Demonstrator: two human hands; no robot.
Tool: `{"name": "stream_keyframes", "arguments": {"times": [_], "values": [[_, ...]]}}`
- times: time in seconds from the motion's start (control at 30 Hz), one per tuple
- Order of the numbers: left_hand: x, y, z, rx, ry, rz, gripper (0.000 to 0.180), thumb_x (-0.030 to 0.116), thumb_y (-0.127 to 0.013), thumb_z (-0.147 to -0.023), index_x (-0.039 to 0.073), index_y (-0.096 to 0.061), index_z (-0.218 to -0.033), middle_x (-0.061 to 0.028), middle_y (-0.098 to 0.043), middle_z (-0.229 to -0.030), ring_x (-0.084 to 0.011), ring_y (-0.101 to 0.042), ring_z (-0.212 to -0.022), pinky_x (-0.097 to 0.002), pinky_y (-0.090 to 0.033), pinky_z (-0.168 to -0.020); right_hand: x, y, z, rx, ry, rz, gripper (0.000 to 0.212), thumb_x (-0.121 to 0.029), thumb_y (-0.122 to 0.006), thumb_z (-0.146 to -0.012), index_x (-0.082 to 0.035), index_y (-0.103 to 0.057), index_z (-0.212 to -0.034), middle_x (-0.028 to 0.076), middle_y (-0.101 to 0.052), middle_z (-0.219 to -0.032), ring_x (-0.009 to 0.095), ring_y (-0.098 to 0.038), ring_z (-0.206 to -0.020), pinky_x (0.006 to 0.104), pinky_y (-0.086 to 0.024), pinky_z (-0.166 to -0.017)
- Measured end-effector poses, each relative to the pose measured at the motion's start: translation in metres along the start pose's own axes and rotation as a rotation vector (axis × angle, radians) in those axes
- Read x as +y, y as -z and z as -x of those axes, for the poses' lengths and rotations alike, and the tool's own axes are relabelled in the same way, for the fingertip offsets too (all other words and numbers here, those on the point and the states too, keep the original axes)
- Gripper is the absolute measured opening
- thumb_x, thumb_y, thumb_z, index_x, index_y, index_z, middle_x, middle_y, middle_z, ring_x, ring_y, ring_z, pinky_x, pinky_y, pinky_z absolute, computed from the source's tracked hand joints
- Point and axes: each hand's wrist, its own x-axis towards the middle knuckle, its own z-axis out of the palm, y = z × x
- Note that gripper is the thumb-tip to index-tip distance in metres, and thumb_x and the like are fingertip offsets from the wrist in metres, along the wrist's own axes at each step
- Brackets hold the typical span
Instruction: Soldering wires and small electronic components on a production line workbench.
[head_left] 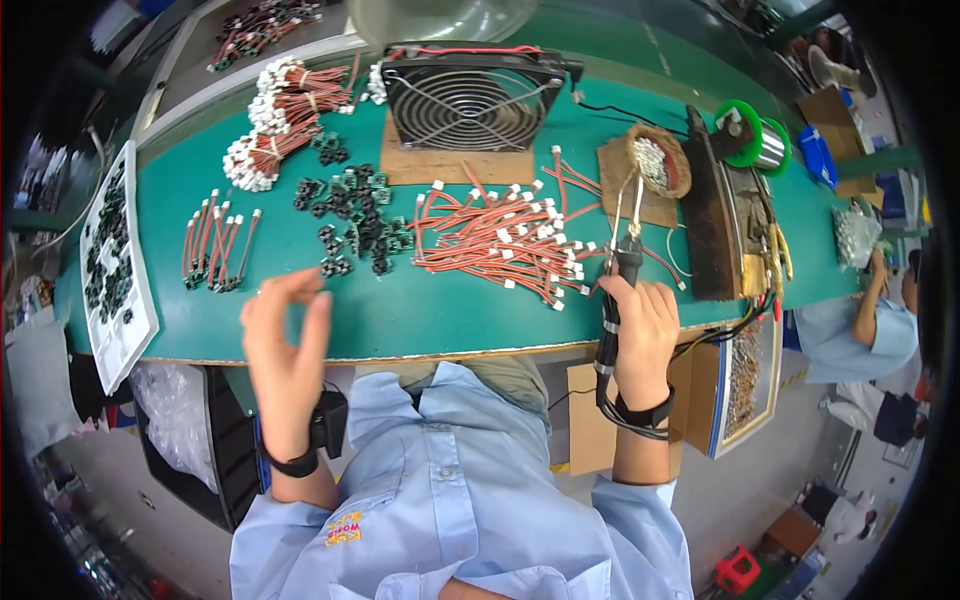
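Observation:
My right hand grips a soldering iron by its black handle, with the metal tip pointing away toward a brown bowl of small white pieces. At the left, my left hand hovers over the near edge of the bench, thumb and fingers apart, nothing visible between them. Loose red wires with white connectors lie in a pile in the middle. Beside them is a heap of small dark green and black circuit parts. Several wires joined to such parts stand in a row beyond my left hand.
A black fan stands on a brown board at the back. Bundled wires lie left of it. A white tray of dark parts is at the far left. A green solder spool sits right. Another person is at far right.

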Motion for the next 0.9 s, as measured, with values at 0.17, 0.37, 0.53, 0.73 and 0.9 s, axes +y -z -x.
{"name": "stream_keyframes", "arguments": {"times": [0.17, 0.37, 0.53, 0.73, 0.9], "values": [[0.010, -0.027, -0.002, -0.129, -0.243, -0.244, 0.022, 0.005, -0.062, -0.074, 0.003, -0.059, -0.095, -0.0082, -0.057, -0.093, -0.0224, -0.053, -0.085, -0.0345, -0.034, -0.080, -0.002, -0.005, 0.009, 0.100, 0.106, -0.065, 0.029, 0.004, -0.059, -0.068, -0.004, -0.052, -0.095, 0.010, -0.059, -0.078, 0.027, -0.058, -0.071, 0.0356, -0.045, -0.068], [0.003, -0.048, -0.004, -0.088, -0.216, -0.389, 0.019, 0.005, -0.063, -0.074, 0.005, -0.059, -0.092, -0.0073, -0.056, -0.090, -0.0242, -0.052, -0.082, -0.0354, -0.034, -0.078, -0.022, -0.010, 0.000, 0.406, 0.000, -0.284, 0.032, 0.013, -0.063, -0.070, -0.004, -0.048, -0.092, 0.013, -0.062, -0.079, 0.025, -0.061, -0.073, 0.0348, -0.049, -0.072], [0.007, -0.030, -0.002, 0.020, -0.261, -0.330, 0.018, 0.003, -0.061, -0.074, 0.003, -0.058, -0.091, -0.0081, -0.056, -0.084, -0.0231, -0.053, -0.077, -0.0330, -0.037, -0.073, -0.050, -0.014, -0.014, 0.467, -0.171, -0.656, 0.044, 0.013, -0.062, -0.072, -0.008, -0.039, -0.103, 0.014, -0.059, -0.078, 0.022, -0.061, -0.074, 0.0330, -0.051, -0.068], [0.033, -0.008, 0.012, -0.127, -0.016, 0.173, 0.021, -0.002, -0.058, -0.073, 0.002, -0.059, -0.094, -0.0087, -0.056, -0.074, -0.0211, -0.053, -0.069, -0.0302, -0.039, -0.064, -0.077, -0.003, -0.016, 0.358, -0.315, -1.174, 0.048, 0.013, -0.058, -0.075, -0.010, -0.031, -0.108, 0.015, -0.056, -0.081, 0.022, -0.061, -0.075, 0.0308, -0.051, -0.066], [0.052, -0.003, 0.013, -0.426, -0.168, 0.318, 0.026, -0.003, -0.057, -0.072, 0.001, -0.060, -0.097, -0.0084, -0.054, -0.069, -0.0208, -0.051, -0.066, -0.0299, -0.040, -0.061, -0.091, 0.012, -0.018, 0.234, -0.388, -1.272, 0.047, 0.013, -0.057, -0.075, -0.008, -0.032, -0.108, 0.016, -0.059, -0.084, 0.021, -0.062, -0.075, 0.0289, -0.050, -0.067]]}}
